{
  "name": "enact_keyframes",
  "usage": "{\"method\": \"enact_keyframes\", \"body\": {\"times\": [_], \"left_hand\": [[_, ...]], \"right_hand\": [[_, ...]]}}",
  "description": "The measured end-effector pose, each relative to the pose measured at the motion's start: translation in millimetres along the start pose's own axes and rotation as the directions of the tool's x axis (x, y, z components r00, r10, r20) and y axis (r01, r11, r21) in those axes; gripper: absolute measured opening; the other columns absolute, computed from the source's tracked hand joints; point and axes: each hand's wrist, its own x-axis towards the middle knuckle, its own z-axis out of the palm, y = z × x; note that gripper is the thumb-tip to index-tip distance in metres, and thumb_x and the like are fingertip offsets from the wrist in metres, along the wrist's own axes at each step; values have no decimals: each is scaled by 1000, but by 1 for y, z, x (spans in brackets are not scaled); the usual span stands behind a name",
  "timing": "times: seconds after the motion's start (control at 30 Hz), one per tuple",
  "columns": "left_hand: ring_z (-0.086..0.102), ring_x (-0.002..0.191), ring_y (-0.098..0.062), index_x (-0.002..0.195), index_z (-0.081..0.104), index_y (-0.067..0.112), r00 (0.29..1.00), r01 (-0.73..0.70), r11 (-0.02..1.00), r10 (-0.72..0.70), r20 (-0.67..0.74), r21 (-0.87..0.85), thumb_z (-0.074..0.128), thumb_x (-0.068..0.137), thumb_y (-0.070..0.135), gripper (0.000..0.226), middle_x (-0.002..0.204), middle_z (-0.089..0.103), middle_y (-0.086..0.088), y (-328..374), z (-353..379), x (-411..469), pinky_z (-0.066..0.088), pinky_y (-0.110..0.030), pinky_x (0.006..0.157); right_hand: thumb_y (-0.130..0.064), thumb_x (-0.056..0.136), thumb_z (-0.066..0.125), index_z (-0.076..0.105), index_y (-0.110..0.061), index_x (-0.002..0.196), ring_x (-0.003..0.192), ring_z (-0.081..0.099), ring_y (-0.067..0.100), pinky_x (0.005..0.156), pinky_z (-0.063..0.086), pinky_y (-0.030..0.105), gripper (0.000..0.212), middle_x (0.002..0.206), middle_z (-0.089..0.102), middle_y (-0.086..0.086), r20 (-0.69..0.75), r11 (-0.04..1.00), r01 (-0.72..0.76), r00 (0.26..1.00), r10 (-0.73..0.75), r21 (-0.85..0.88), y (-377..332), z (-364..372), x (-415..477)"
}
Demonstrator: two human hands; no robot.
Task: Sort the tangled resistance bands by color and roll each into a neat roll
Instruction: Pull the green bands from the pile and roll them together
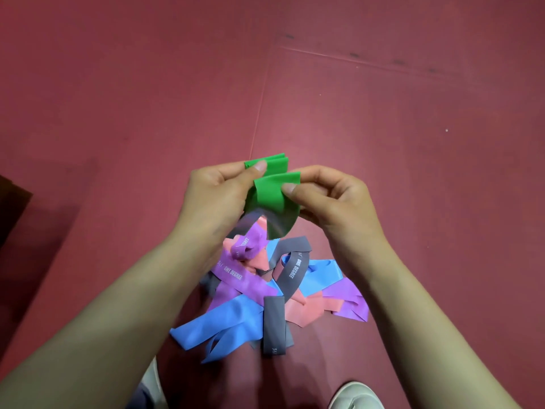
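A green band (269, 192) is lifted above the floor, folded over itself with a loop hanging down. My left hand (219, 192) pinches its upper left fold between thumb and fingers. My right hand (327, 193) pinches the nearer fold on the right side. Below them on the floor lies a tangled pile: a blue band (224, 326), a purple band (236, 278), a grey band (292, 273), a pink band (303, 311), and a flat grey strip (274, 326) near the front.
The pile sits on a dark red mat floor (383, 143) with a seam running up from the middle. A dark object (11, 202) is at the left edge. My light shoes (354, 397) show at the bottom.
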Motion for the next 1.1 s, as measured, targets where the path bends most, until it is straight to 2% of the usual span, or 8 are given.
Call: {"method": "enact_keyframes", "body": {"times": [0.1, 0.23, 0.47, 0.63, 0.7, 0.83, 1.0, 1.1], "left_hand": [[66, 75, -19, 85, 75, 16, 998, 39, 998, -37, 52, -54, 61, 91, 17, 16, 87, 72, -13, 1, 0, 1, 56, -28, 71], [69, 76, -14, 96, 73, 11, 993, 54, 996, -46, 109, -77, 58, 93, 15, 16, 91, 74, -11, 1, -1, -1, 57, -21, 73], [71, 90, -20, 106, 72, 7, 988, 46, 996, -35, 152, -72, 58, 93, 16, 21, 100, 74, -13, -1, -2, 0, 58, -24, 79], [69, 103, -25, 107, 71, 7, 982, 56, 997, -43, 182, -62, 57, 94, 21, 24, 104, 73, -14, -4, -4, 1, 55, -33, 90], [69, 100, -23, 106, 71, 7, 980, 67, 994, -50, 192, -82, 56, 94, 23, 25, 103, 74, -13, -5, -3, 1, 56, -29, 88], [70, 95, -23, 101, 72, 8, 976, 97, 986, -67, 206, -139, 55, 94, 25, 25, 102, 73, -15, -5, -2, 2, 58, -31, 85], [73, 82, -16, 97, 72, 10, 962, 163, 962, -107, 250, -217, 49, 97, 28, 29, 92, 76, -9, -5, -1, 1, 58, -22, 68], [73, 75, -14, 92, 70, 10, 963, 181, 955, -125, 238, -234, 47, 99, 29, 31, 83, 76, -7, -7, 1, 1, 57, -22, 64]], "right_hand": [[2, 84, 65, 67, -10, 78, 61, 62, 6, 62, 52, 20, 14, 65, 68, -4, -92, 995, 42, 994, -51, -96, 2, 0, 2], [-3, 82, 69, 70, -14, 77, 76, 63, 15, 84, 55, 49, 12, 76, 68, 0, -202, 984, 58, 975, -92, -168, 3, -1, 3], [-4, 80, 73, 68, -14, 73, 74, 62, 14, 82, 55, 53, 12, 72, 67, -1, -263, 983, 54, 960, -99, -173, 2, 2, 2], [-5, 79, 73, 67, -17, 69, 71, 62, 10, 82, 55, 51, 17, 68, 66, -7, -278, 981, 65, 954, -114, -180, 0, 3, 2], [-5, 80, 73, 66, -19, 68, 68, 59, 8, 79, 55, 47, 19, 65, 64, -10, -279, 981, 70, 953, -120, -182, 0, 3, 3], [-5, 80, 73, 67, -15, 72, 69, 55, 13, 71, 53, 40, 14, 71, 63, 2, -263, 982, 78, 957, -122, -169, 1, 4, 3], [-3, 79, 73, 66, -20, 68, 66, 54, 11, 65, 49, 30, 22, 67, 64, -1, -226, 967, 107, 961, -161, -233, 2, 7, 3], [-3, 79, 73, 67, -15, 70, 65, 56, 10, 66, 50, 29, 17, 68, 65, 1, -236, 964, 110, 957, -168, -242, 3, 8, 3]]}}
